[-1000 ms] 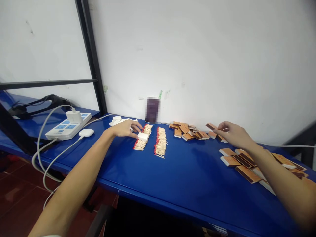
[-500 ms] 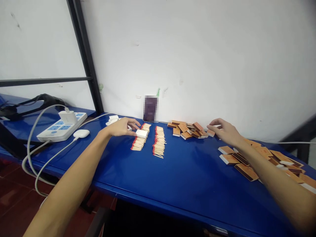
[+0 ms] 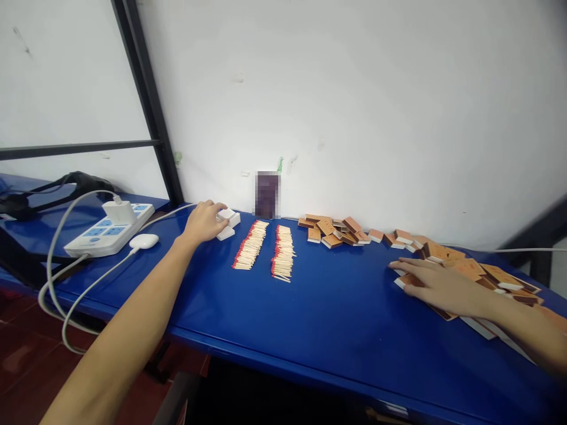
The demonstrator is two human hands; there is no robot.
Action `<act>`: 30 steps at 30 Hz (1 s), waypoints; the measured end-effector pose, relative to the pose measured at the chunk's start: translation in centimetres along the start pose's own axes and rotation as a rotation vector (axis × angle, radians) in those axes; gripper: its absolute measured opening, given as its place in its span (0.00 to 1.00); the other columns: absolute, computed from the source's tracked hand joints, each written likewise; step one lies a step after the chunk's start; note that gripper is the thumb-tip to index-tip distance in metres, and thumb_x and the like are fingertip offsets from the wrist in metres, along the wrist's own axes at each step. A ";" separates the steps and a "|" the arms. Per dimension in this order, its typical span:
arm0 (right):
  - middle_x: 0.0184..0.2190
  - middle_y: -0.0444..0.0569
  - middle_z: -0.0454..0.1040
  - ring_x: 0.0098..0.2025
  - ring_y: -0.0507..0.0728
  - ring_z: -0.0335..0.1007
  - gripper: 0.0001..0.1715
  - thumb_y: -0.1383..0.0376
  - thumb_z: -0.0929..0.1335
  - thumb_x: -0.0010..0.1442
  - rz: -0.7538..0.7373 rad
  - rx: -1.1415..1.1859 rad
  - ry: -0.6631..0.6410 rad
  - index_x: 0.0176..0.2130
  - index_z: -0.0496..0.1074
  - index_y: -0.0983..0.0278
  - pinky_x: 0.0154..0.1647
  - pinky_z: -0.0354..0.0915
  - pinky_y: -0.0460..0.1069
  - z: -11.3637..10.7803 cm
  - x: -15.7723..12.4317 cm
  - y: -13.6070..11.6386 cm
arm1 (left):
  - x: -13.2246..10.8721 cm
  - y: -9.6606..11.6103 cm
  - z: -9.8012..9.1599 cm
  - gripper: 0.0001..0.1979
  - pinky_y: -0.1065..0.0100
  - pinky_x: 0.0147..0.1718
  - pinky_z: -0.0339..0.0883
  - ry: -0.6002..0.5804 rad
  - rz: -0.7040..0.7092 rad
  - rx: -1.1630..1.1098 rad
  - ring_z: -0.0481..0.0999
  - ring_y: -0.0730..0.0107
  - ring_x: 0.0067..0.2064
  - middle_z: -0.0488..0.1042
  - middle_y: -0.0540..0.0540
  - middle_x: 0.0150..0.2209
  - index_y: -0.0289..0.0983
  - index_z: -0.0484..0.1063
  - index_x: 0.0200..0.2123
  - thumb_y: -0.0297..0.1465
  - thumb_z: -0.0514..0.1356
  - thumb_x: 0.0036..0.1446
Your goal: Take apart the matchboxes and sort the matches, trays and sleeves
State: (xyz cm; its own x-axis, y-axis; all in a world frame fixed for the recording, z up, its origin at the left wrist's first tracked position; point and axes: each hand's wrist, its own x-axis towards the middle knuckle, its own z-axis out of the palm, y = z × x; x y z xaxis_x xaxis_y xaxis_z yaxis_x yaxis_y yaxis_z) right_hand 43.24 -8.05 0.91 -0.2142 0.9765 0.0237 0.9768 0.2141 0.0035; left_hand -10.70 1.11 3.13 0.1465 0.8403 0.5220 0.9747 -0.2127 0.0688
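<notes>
My left hand (image 3: pixel 202 222) reaches to the back left of the blue table (image 3: pixel 319 319), its fingers curled on a small heap of white matchbox trays (image 3: pixel 229 223). Two rows of red-tipped matches (image 3: pixel 266 251) lie just right of it. My right hand (image 3: pixel 440 285) lies flat, fingers stretched out, on brown matchbox sleeves (image 3: pixel 469 271) piled at the right. A second cluster of brown matchboxes (image 3: pixel 336 230) sits by the wall.
A white power strip (image 3: pixel 108 230) with a plugged charger, a white puck-shaped device (image 3: pixel 144 241) and looping cables lie at the left. A black metal frame post (image 3: pixel 146 106) rises behind them. A dark blurred object (image 3: pixel 267 195) leans on the wall.
My left hand has moved from the left match row back to the white trays, taking the tray off the matches. My right hand has drawn back from the far matchboxes onto the nearer pile.
</notes>
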 end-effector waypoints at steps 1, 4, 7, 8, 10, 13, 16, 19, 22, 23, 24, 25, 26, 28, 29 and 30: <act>0.61 0.52 0.70 0.62 0.73 0.65 0.30 0.52 0.63 0.54 -0.004 -0.027 0.003 0.54 0.74 0.53 0.62 0.60 0.68 0.1 -0.1 -0.1 | 0.0 -0.1 0.2 0.21 0.53 0.48 0.66 -0.014 -0.019 0.011 0.73 0.46 0.49 0.75 0.37 0.43 0.36 0.75 0.50 0.40 0.58 0.57; 0.61 0.51 0.70 0.61 0.74 0.66 0.32 0.57 0.66 0.49 -0.018 -0.073 0.013 0.54 0.74 0.50 0.62 0.58 0.71 0.1 -0.2 0.3 | -0.1 -0.3 0.3 0.22 0.53 0.47 0.67 -0.025 -0.071 0.013 0.73 0.46 0.47 0.74 0.37 0.41 0.37 0.75 0.51 0.41 0.59 0.56; 0.62 0.49 0.70 0.63 0.73 0.64 0.37 0.61 0.68 0.44 -0.047 -0.018 -0.017 0.55 0.73 0.46 0.62 0.61 0.67 0.1 -0.1 1.5 | -0.2 -0.2 0.2 0.21 0.52 0.49 0.66 0.025 -0.109 0.006 0.72 0.46 0.48 0.72 0.37 0.43 0.38 0.76 0.50 0.40 0.59 0.56; 0.61 0.49 0.70 0.63 0.72 0.63 0.37 0.63 0.69 0.42 -0.052 -0.004 -0.024 0.54 0.74 0.45 0.61 0.62 0.66 0.0 -0.1 1.9 | -0.1 -0.2 0.1 0.21 0.52 0.50 0.66 0.046 -0.115 0.000 0.71 0.46 0.49 0.72 0.36 0.43 0.38 0.76 0.50 0.40 0.59 0.56; 0.60 0.51 0.72 0.63 0.73 0.64 0.34 0.64 0.69 0.41 -0.057 -0.014 -0.005 0.50 0.77 0.47 0.60 0.63 0.66 -0.1 -0.1 2.5 | -0.1 0.0 0.2 0.20 0.51 0.52 0.65 0.077 -0.114 -0.023 0.70 0.46 0.50 0.71 0.36 0.44 0.38 0.77 0.49 0.40 0.58 0.57; 0.57 0.53 0.74 0.62 0.74 0.64 0.25 0.60 0.68 0.48 -0.103 -0.070 0.095 0.47 0.78 0.51 0.58 0.62 0.69 -0.4 -0.1 2.1 | 0.0 0.6 0.4 0.20 0.51 0.53 0.64 0.095 -0.078 -0.078 0.70 0.49 0.50 0.71 0.37 0.44 0.37 0.77 0.48 0.40 0.56 0.58; 0.55 0.55 0.74 0.61 0.73 0.64 0.24 0.53 0.64 0.58 -0.164 -0.047 0.236 0.50 0.76 0.54 0.57 0.62 0.69 -0.8 0.1 -0.1 | 0.0 1.5 0.6 0.18 0.53 0.54 0.63 0.106 0.024 -0.142 0.70 0.52 0.48 0.72 0.39 0.43 0.36 0.78 0.46 0.39 0.55 0.59; 0.52 0.56 0.72 0.53 0.67 0.71 0.24 0.53 0.64 0.61 -0.182 0.098 0.353 0.54 0.72 0.56 0.52 0.67 0.62 -0.9 0.6 -3.5 | -0.3 3.1 0.5 0.17 0.53 0.53 0.63 0.116 0.145 -0.207 0.70 0.54 0.47 0.73 0.40 0.42 0.37 0.78 0.44 0.37 0.54 0.61; 0.52 0.56 0.69 0.48 0.64 0.72 0.23 0.56 0.65 0.60 -0.237 0.241 0.392 0.53 0.71 0.57 0.49 0.69 0.59 -0.4 1.8 -7.1 | -0.9 5.2 0.2 0.14 0.55 0.52 0.63 0.122 0.237 -0.255 0.69 0.56 0.47 0.74 0.41 0.42 0.38 0.78 0.42 0.35 0.54 0.62; 0.52 0.56 0.68 0.49 0.64 0.71 0.22 0.56 0.66 0.59 -0.252 0.274 0.405 0.52 0.72 0.58 0.50 0.68 0.59 -0.2 2.4 -8.1 | -1.1 5.9 0.1 0.14 0.56 0.51 0.63 0.121 0.265 -0.270 0.69 0.57 0.47 0.74 0.42 0.42 0.38 0.77 0.42 0.35 0.53 0.62; 0.52 0.57 0.67 0.50 0.65 0.70 0.21 0.55 0.67 0.59 -0.264 0.308 0.421 0.50 0.72 0.59 0.52 0.67 0.60 -0.1 3.0 -9.0 | -1.3 6.6 0.1 0.13 0.56 0.51 0.64 0.119 0.292 -0.286 0.69 0.57 0.47 0.74 0.42 0.42 0.38 0.77 0.41 0.35 0.53 0.63; 0.53 0.57 0.67 0.52 0.65 0.69 0.21 0.53 0.67 0.59 -0.277 0.341 0.428 0.50 0.71 0.59 0.53 0.66 0.60 -0.1 3.8 -9.8 | -1.4 7.2 0.1 0.13 0.56 0.50 0.64 0.113 0.317 -0.302 0.69 0.58 0.47 0.74 0.42 0.41 0.39 0.77 0.41 0.34 0.53 0.63; 0.53 0.57 0.67 0.54 0.66 0.68 0.21 0.52 0.67 0.60 -0.290 0.372 0.426 0.49 0.70 0.59 0.54 0.65 0.61 -0.1 4.6 -10.5 | -1.6 7.7 0.1 0.13 0.57 0.50 0.64 0.104 0.340 -0.318 0.70 0.58 0.46 0.74 0.42 0.41 0.39 0.77 0.41 0.34 0.53 0.63; 0.51 0.56 0.69 0.52 0.64 0.68 0.20 0.51 0.63 0.65 -0.325 0.419 0.382 0.50 0.67 0.60 0.53 0.65 0.60 -0.4 6.6 -11.8 | -1.8 8.5 0.2 0.12 0.57 0.48 0.65 0.095 0.374 -0.343 0.70 0.58 0.46 0.74 0.43 0.40 0.39 0.77 0.40 0.33 0.53 0.64; 0.49 0.56 0.70 0.50 0.64 0.69 0.20 0.52 0.61 0.66 -0.329 0.424 0.368 0.51 0.65 0.61 0.51 0.65 0.59 -0.6 7.8 -12.4 | -1.8 8.7 0.3 0.12 0.57 0.48 0.65 0.094 0.386 -0.352 0.70 0.58 0.46 0.75 0.43 0.39 0.39 0.77 0.40 0.33 0.53 0.64; 0.49 0.56 0.71 0.50 0.64 0.69 0.20 0.53 0.60 0.67 -0.332 0.413 0.366 0.52 0.64 0.62 0.51 0.65 0.58 -0.8 9.1 -13.0 | -1.9 8.9 0.4 0.12 0.57 0.48 0.65 0.095 0.397 -0.356 0.70 0.59 0.45 0.75 0.43 0.39 0.39 0.77 0.40 0.32 0.53 0.64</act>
State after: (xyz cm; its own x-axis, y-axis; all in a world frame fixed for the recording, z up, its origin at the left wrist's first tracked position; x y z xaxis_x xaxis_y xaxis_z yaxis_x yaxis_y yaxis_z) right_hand 28.57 -2.03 1.91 -0.4196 0.8006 0.4278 0.7618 0.5668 -0.3136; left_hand -2.26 -2.17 2.45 0.4596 0.6156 0.6402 0.7275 -0.6744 0.1262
